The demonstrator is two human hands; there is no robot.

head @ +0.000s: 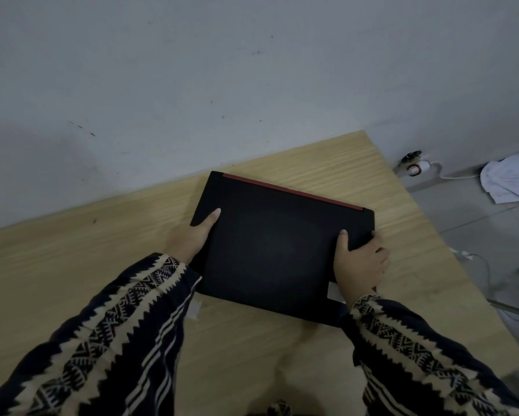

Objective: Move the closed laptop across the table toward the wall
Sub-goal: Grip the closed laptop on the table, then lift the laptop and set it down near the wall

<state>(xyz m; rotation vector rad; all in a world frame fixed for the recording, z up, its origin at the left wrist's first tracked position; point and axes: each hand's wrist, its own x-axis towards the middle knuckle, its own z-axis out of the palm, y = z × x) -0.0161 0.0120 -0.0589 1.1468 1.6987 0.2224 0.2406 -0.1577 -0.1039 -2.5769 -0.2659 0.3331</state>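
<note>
A closed black laptop (276,244) with a red strip along its far edge lies on the light wooden table (72,253), its far edge a short way from the grey wall (192,79). My left hand (189,238) grips the laptop's left side, thumb on the lid. My right hand (360,262) grips its right side, thumb on top and fingers wrapped around the edge. Both arms wear dark patterned sleeves. A small pale sticker shows on the lid near my right wrist.
The table's right edge (450,265) runs diagonally, with grey floor beyond it. On the floor lie a wall socket with a white plug and cable (417,167), crumpled papers (507,181) and a metal chair leg (510,307).
</note>
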